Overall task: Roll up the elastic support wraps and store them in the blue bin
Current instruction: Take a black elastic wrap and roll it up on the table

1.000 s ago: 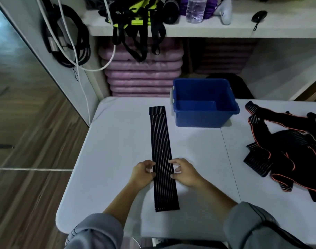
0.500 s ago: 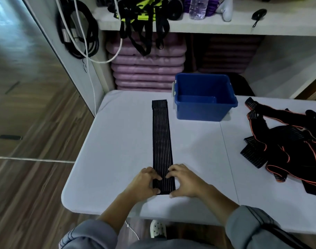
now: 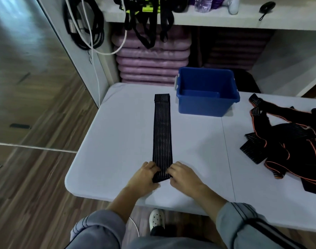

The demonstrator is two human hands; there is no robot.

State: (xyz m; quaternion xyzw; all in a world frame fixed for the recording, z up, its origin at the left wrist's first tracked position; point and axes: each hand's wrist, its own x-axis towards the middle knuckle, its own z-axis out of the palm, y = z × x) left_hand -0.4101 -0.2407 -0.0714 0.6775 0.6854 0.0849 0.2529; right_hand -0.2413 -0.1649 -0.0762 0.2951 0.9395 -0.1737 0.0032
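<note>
The black ribbed wrap point(image 3: 162, 133) lay flat and straight on the white table point(image 3: 117, 141). It ran from just left of the blue bin point(image 3: 207, 106) near the far edge down toward the near edge, where its end was turned over into a small roll. The left hand point(image 3: 144, 178) and right hand point(image 3: 185, 178) each pinched one side of that roll with curled fingers, while a tangled pile of orange-trimmed wraps point(image 3: 288, 146) lay along the right edge.
</note>
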